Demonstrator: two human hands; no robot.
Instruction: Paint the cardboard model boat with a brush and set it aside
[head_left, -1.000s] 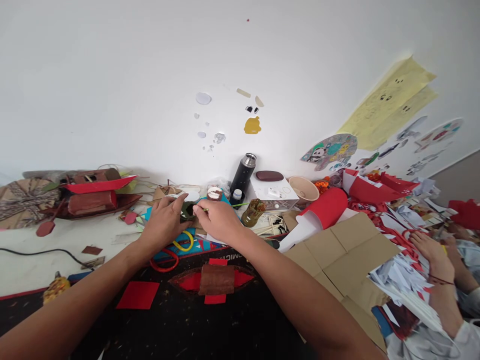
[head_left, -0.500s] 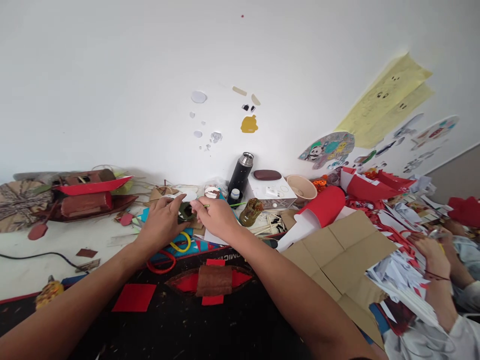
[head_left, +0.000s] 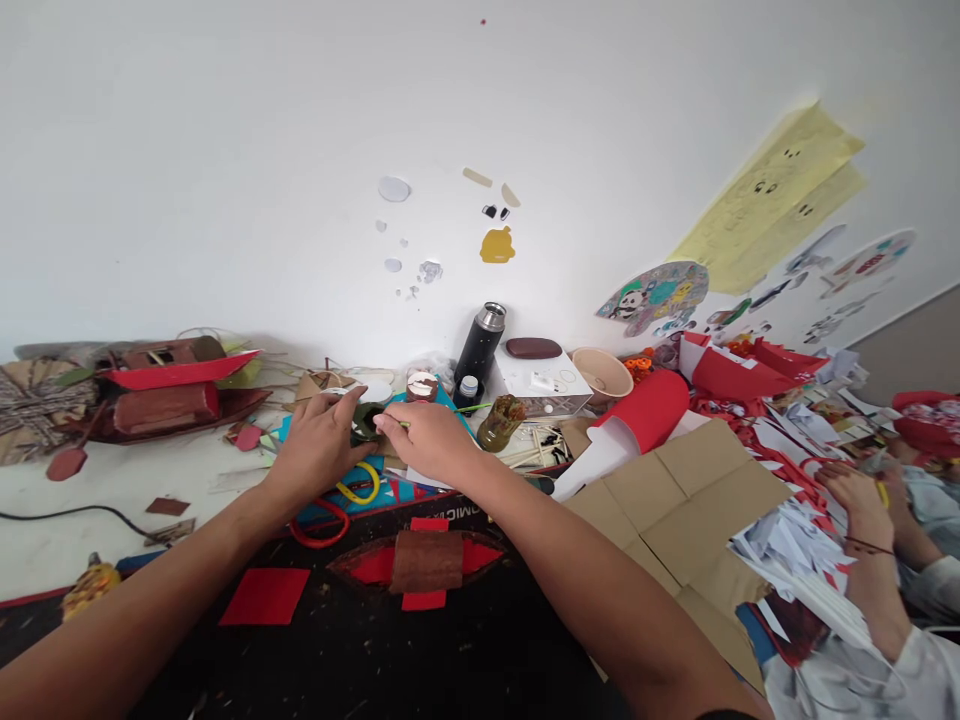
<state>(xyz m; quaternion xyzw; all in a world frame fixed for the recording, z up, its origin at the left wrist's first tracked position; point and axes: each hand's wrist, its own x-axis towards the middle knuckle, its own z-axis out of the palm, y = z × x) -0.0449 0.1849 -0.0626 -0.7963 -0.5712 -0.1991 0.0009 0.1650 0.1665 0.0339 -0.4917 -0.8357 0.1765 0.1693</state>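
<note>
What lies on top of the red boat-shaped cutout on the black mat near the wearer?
A brown rolled piece lies across the middle of the red boat-shaped cutout, with red showing either side. What the roll covers cannot be seen.

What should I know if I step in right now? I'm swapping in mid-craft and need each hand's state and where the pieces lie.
Left hand: holds a small dark green piece at its fingertips, above the table.
Right hand: pinches a thin green stick whose tip meets that piece.
Nearby: yellow and red scissors under the left hand; a red and brown paper boat and a red square on the black mat.
Done: boat put together. Left: the green piece is not on it yet.
</note>
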